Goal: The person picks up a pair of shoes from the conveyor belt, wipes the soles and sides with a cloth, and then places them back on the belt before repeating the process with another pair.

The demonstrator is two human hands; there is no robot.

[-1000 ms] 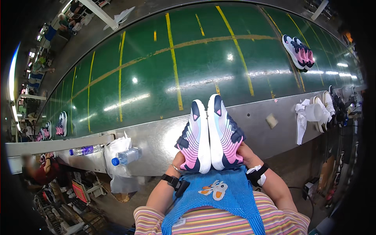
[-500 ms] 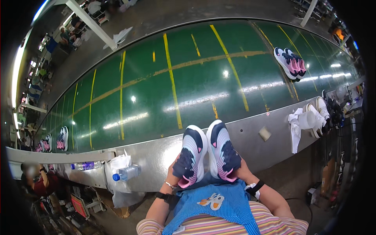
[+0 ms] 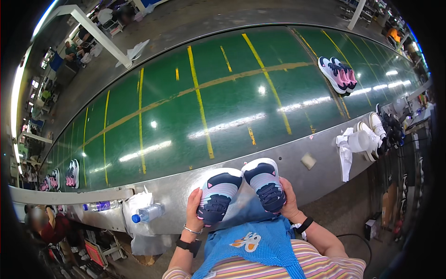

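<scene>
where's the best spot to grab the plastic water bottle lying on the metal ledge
Probably the middle of the water bottle, coming from above with fingers across its width. It lies on its side on the metal ledge, blue cap pointing left, so the round body is fully exposed from above.

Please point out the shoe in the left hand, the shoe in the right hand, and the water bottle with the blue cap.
left shoe (image 3: 218, 197): head view, on its laces.
right shoe (image 3: 267, 185): head view, on its tongue.
water bottle (image 3: 147, 213): head view, on its clear body.

A pair of shoes (image 3: 338, 73) sits far off on the green belt (image 3: 223, 102). Two water bottles (image 3: 146, 214) lie along its near metal edge (image 3: 297, 162).
</scene>
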